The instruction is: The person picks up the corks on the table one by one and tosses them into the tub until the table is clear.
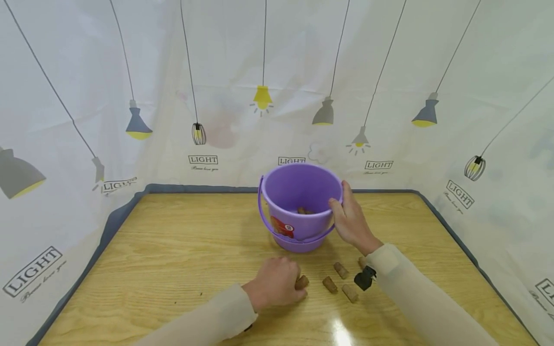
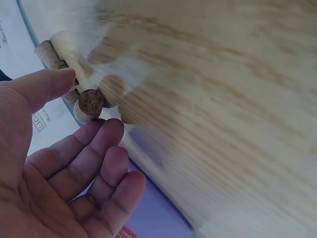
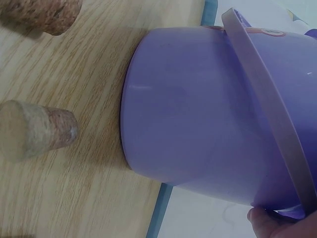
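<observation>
A purple bucket (image 1: 298, 230) with a red label stands toward the back of the table, a few corks (image 1: 302, 210) showing inside it. My right hand (image 1: 352, 218) grips its rim on the right side, thumb at the inner edge and fingers outside. Low over the table in front of the bucket is my left hand (image 1: 277, 283). Its thumb and bent fingers stand apart around a single cork (image 2: 90, 104); the fingertips are right at the cork, while a gap shows beside the thumb. Several loose corks (image 1: 330, 284) lie to the right of that hand.
The bucket's thin handle (image 1: 265, 218) hangs down across its front. Under my right wrist, a black device (image 1: 365, 278) overlaps the corks in the head view. A pale curtain printed with lamps (image 1: 233, 96) encloses the wooden table (image 1: 173, 240) at the back and both sides.
</observation>
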{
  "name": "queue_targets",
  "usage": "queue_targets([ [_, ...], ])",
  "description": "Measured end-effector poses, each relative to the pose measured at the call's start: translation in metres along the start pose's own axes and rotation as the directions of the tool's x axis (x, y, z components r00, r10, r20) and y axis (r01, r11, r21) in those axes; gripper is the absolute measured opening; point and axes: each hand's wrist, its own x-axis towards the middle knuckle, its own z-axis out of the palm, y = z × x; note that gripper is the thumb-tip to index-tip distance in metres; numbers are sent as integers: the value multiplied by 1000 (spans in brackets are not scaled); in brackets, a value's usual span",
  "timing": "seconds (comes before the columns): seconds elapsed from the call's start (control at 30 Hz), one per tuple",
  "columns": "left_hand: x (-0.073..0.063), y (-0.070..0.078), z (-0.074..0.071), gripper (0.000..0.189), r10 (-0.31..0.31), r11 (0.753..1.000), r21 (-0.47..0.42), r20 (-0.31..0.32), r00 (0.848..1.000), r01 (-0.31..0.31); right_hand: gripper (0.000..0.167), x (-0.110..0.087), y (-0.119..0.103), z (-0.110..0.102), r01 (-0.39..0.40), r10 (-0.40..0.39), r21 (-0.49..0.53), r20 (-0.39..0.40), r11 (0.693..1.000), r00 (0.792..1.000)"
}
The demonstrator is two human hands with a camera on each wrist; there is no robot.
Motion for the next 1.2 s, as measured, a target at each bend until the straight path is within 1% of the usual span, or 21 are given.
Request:
queue_targets([
  [0.1,1,1,0,49,0,1000,1,5,1000,0,68,0,0,0,0,0,-3,-2,1000,1000],
  [0.27,1,2,2,50,-15,1000,13,-20,1000,15,67,0,0,0,4,-4,-2,-5,1000,1000],
  [0.37,2,1,3,51,-19,1000,12,-26,999,19,68,0,0,0,-7,7,-8,-2,1000,1000],
  [0.5,3,1,5,52,-20,1000,17,-11,1000,20,69,0,-1,0,-23,23,-12,8,1000,1000],
  [0.67,2,2,4,51,-24,999,23,-5,1000,24,68,0,-1,1,-17,17,2,12,1000,1000],
  [0.87,3,1,1,47,-20,1000,-1,1,1000,20,67,-1,-1,0,-12,12,6,15,1000,1000],
  [1.07,3,1,-5,41,-5,1000,16,-21,1000,5,68,-2,-2,-1,-10,10,9,18,1000,1000],
  [1.2,3,2,-10,32,6,1000,-4,-18,1000,-6,69,-2,-2,-1,-15,15,6,19,1000,1000],
])
